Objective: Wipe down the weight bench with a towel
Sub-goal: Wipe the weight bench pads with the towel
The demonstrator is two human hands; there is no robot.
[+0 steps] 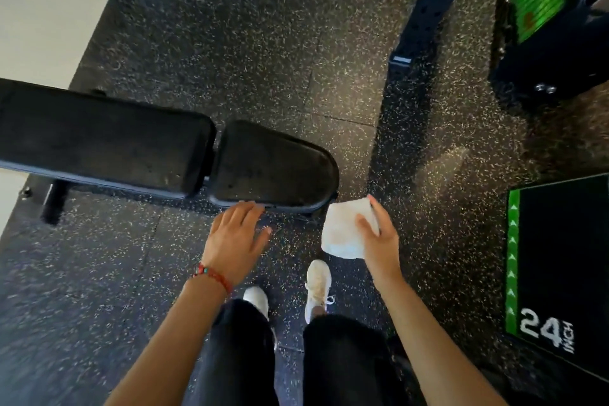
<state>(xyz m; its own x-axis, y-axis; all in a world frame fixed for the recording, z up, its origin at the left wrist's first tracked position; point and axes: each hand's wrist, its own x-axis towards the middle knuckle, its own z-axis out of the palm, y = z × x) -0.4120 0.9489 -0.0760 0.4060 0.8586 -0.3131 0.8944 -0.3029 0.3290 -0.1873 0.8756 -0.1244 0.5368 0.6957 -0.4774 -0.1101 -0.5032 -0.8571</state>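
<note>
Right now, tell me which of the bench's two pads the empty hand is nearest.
The shorter seat pad, the rounded one beside the towel. The left hand reaches its near edge; the longer back pad lies farther left.

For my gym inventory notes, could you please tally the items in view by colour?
Black: 3 - bench, upright, plyo box
White: 3 - towel, two shoes
Red: 1 - bracelet
Total: 7
</note>
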